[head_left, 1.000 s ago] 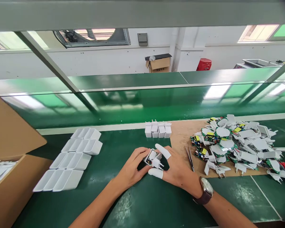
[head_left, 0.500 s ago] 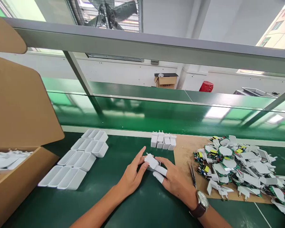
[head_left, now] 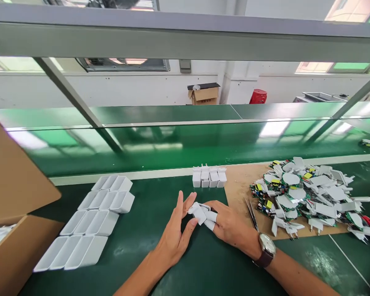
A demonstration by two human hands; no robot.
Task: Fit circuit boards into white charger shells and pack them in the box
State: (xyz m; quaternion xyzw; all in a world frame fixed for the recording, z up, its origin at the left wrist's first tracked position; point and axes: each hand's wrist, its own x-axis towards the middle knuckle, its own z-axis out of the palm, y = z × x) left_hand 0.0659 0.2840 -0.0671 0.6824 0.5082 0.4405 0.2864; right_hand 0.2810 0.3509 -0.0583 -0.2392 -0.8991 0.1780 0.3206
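My right hand (head_left: 231, 220), with white covers on its thumb and a finger, grips a small white plug charger (head_left: 199, 213) whose lid part tilts out of its case. My left hand (head_left: 174, 232) is beside it, fingers stretched out and thumb by the charger's lower edge; whether the thumb touches is unclear. Behind the hands stands a short row of white chargers (head_left: 205, 176) with parts set in them. To the left, rows of hollow white cases (head_left: 89, 224) lie with their openings up.
A brown sheet (head_left: 237, 193) on the right carries a heap of circuit boards and white plug parts (head_left: 308, 193). Tweezers (head_left: 252, 214) rest at its near left. An open cardboard box (head_left: 37, 242) stands at left. A metal rail (head_left: 185, 39) crosses above the green bench.
The view has tipped downward. My left fingers have straightened and opened away from the charger, while my right hand keeps hold of it and has turned it slightly.
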